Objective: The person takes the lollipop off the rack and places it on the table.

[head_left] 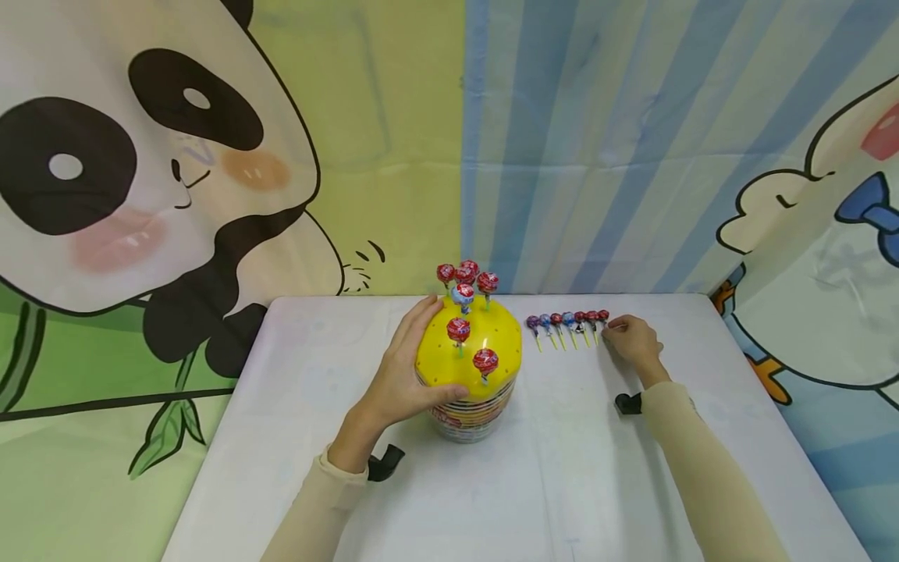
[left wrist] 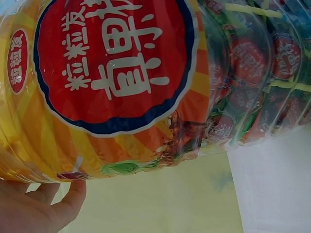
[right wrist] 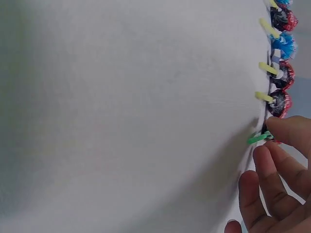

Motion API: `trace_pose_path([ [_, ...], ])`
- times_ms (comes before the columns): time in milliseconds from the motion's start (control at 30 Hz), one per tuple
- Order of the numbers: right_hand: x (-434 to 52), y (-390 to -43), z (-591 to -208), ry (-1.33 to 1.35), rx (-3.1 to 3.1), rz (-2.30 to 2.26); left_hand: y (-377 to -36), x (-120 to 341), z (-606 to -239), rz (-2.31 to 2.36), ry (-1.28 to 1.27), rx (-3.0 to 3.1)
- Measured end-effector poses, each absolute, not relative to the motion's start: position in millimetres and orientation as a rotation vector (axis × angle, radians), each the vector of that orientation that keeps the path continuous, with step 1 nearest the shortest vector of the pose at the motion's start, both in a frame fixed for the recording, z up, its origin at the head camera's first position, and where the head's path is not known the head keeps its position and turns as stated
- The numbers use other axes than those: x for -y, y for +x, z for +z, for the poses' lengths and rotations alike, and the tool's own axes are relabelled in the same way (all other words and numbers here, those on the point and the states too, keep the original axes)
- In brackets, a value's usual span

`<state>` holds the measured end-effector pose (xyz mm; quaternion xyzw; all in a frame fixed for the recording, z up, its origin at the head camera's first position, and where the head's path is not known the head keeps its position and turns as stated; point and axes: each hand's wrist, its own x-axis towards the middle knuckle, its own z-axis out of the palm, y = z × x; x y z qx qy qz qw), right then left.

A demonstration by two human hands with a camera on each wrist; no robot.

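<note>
A clear tub (head_left: 469,414) with a yellow lid (head_left: 435,355) stands in the middle of the white table. Several wrapped lollipops (head_left: 463,277) stick up from the lid, two more (head_left: 459,329) nearer the front. My left hand (head_left: 403,375) grips the tub's left side, thumb across the front; the left wrist view shows the tub's red and yellow label (left wrist: 112,73) with my fingers (left wrist: 34,208) below it. To the right lies a row of lollipops (head_left: 567,320). My right hand (head_left: 635,339) pinches the rightmost one, a green-stick lollipop (right wrist: 257,139), still on the table.
The white table (head_left: 562,468) has its far edge just behind the lollipop row (right wrist: 279,73). Cartoon cloth backdrops, a panda (head_left: 140,172) on the left and blue stripes on the right, hang close behind and beside it.
</note>
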<state>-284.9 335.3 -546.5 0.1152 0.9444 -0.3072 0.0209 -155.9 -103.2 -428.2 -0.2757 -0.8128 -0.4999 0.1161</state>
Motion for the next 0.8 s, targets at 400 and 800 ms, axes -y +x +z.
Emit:
trace_pose_path([
  [400, -296.0, -258.5, -488.9, -0.045, -3.113, -1.280, -154.3, 104.5, -427.3, -1.469, -0.805, 2.376],
  [800, -229.8, -211.2, -418.6, -0.478, -2.988, -1.583, -155.6, 104.9, -429.3, -1.454, -0.811, 2.376],
])
